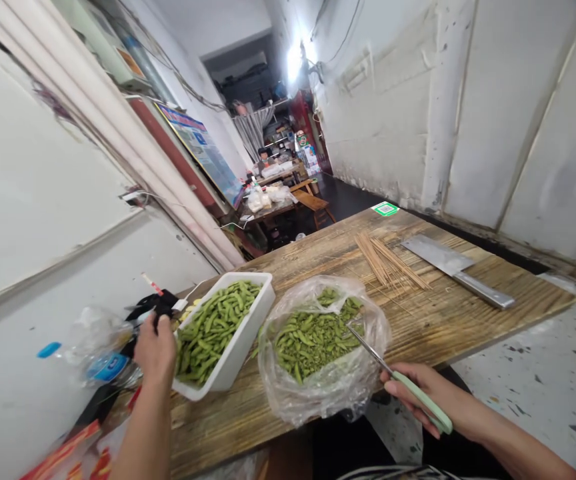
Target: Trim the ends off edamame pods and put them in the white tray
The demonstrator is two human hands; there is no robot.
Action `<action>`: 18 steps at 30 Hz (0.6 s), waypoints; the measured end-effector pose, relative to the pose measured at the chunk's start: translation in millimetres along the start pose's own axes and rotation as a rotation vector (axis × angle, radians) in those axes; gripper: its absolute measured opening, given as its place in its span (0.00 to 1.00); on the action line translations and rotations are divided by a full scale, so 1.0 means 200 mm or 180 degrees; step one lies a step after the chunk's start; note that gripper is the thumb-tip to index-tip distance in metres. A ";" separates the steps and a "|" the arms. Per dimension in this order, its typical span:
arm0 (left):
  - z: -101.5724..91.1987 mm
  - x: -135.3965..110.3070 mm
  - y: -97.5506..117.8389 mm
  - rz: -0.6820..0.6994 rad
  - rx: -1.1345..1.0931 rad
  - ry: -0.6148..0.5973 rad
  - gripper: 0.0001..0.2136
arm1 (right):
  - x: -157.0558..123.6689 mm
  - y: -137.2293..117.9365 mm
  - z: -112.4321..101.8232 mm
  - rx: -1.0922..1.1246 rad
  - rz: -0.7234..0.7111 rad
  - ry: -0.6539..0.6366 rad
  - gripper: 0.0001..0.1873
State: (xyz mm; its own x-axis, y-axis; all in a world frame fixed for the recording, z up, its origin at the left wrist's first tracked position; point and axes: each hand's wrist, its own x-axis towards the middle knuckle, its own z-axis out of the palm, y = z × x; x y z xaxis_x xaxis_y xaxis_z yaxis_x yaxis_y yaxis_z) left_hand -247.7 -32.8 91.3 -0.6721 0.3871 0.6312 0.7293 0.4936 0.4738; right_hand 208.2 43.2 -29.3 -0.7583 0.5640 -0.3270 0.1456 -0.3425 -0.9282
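Observation:
My right hand is closed around the pale green handles of a pair of scissors. Their metal blades reach over a clear plastic bag, its mouth spread wide. Inside the bag lie green soybean pods, many of them small trimmed bits. At the left, my left hand is by the table edge, fingers closed about a small black object whose kind I cannot make out. Beside that hand stands a white rectangular tub full of whole green pods.
A cleaver and a loose pile of thin bamboo skewers lie on the wooden table. A plastic bottle lies at the left by the wall. Farther back, a person is at another table.

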 end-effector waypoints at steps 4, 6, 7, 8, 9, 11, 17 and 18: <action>-0.08 -0.25 0.29 0.0983 -0.0491 -0.0113 0.16 | 0.01 0.00 0.01 0.0071 -0.0026 0.0003 0.21; -0.05 -0.41 0.45 0.1809 -0.0700 -0.1279 0.12 | 0.00 -0.01 0.01 0.0073 -0.0050 -0.0028 0.21; -0.01 -0.48 0.52 0.2083 -0.0708 -0.1877 0.11 | 0.00 -0.01 0.02 0.0070 -0.0052 -0.0040 0.22; 0.04 -0.54 0.57 0.2217 -0.0614 -0.2424 0.12 | -0.01 -0.02 0.02 0.0070 -0.0037 -0.0044 0.22; 0.11 -0.59 0.61 0.2242 -0.0420 -0.2814 0.12 | -0.01 -0.02 0.03 0.0073 -0.0012 -0.0037 0.22; 0.25 -0.64 0.66 0.2084 0.0177 -0.3171 0.13 | -0.03 -0.02 0.04 0.0078 0.0033 -0.0017 0.23; 0.50 -0.62 0.66 0.1608 0.0897 -0.3106 0.06 | -0.05 -0.03 0.05 0.0193 -0.0029 -0.0091 0.24; 0.51 -0.61 0.66 0.1604 0.0868 -0.3131 0.05 | -0.05 -0.03 0.04 0.0195 -0.0042 -0.0110 0.24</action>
State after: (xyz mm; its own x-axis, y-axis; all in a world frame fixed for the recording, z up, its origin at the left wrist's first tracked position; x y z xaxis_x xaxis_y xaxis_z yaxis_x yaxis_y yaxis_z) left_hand -82.3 63.9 13.7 -0.2070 0.9732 -0.1003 0.9735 0.2150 0.0774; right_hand 209.3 32.7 -18.9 -0.7816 0.5428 -0.3074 0.0969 -0.3812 -0.9194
